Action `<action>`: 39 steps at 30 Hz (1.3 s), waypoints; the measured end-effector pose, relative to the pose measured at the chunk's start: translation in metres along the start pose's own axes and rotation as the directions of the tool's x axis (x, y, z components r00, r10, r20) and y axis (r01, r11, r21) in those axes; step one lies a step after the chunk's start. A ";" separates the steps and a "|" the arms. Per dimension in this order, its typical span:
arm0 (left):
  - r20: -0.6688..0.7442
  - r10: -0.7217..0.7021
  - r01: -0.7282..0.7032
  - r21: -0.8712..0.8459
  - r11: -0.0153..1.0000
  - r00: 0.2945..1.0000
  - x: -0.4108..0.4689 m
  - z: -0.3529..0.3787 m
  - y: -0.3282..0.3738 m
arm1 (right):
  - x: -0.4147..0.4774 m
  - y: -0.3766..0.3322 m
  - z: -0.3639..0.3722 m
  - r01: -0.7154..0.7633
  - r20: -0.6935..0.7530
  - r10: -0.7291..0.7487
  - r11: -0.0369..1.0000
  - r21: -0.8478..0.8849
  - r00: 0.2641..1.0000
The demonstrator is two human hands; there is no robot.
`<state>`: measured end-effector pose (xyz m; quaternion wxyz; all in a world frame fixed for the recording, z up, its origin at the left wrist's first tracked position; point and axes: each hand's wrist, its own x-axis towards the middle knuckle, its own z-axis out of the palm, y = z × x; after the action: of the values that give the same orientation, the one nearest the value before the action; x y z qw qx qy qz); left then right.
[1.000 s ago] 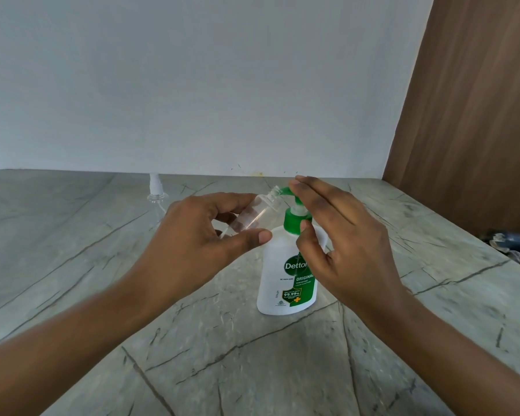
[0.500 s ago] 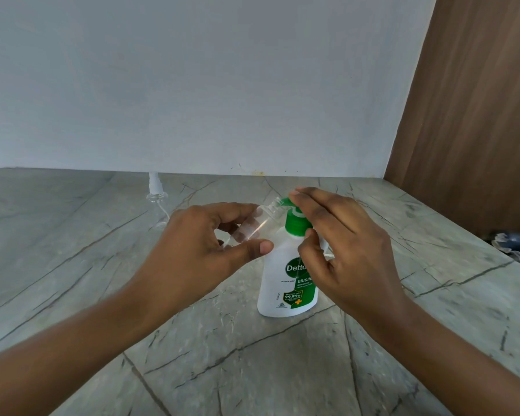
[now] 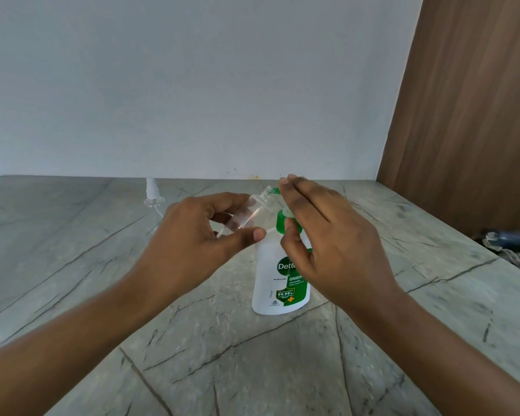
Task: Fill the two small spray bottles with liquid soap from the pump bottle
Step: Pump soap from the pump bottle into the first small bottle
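Note:
A white pump bottle (image 3: 275, 274) with a green label and green pump stands upright on the marble table (image 3: 102, 265). My left hand (image 3: 198, 238) grips a small clear spray bottle (image 3: 248, 216), tilted with its open mouth up at the green pump spout. My right hand (image 3: 324, 235) lies over the pump head with straight fingers, thumb beside the pump collar. A second small clear spray bottle (image 3: 153, 196), with a white sprayer top, stands at the back left, partly hidden behind my left hand.
A pale wall runs along the back edge of the table. A brown wooden panel (image 3: 469, 115) rises at the right. Dark crumpled stuff (image 3: 508, 244) lies at the table's right edge.
My right hand and the pump head have risen from their pressed-down position. My left hand still holds the tilted small bottle at the spout.

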<state>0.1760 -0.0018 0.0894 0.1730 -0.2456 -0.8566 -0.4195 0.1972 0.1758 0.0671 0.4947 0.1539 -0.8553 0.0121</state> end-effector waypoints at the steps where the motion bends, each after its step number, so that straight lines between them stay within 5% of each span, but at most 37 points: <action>1: -0.003 -0.001 0.001 -0.001 1.000 1.000 -0.001 0.000 0.000 | -0.001 -0.003 0.000 0.000 -0.008 0.000 1.000 -0.020 1.000; 14: -0.015 0.029 -0.029 -0.025 0.999 0.999 -0.001 0.002 -0.003 | -0.013 -0.016 0.021 -0.008 0.007 0.009 0.997 -0.079 1.000; 39: -0.005 0.032 -0.033 -0.062 0.998 0.999 0.001 0.008 -0.016 | -0.019 -0.010 0.021 -0.013 0.015 0.012 0.998 0.068 1.000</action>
<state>0.1656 -0.0032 0.0747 0.1737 -0.2640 -0.8387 -0.4435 0.1911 0.1670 0.0392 0.4827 0.1653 -0.8589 0.0433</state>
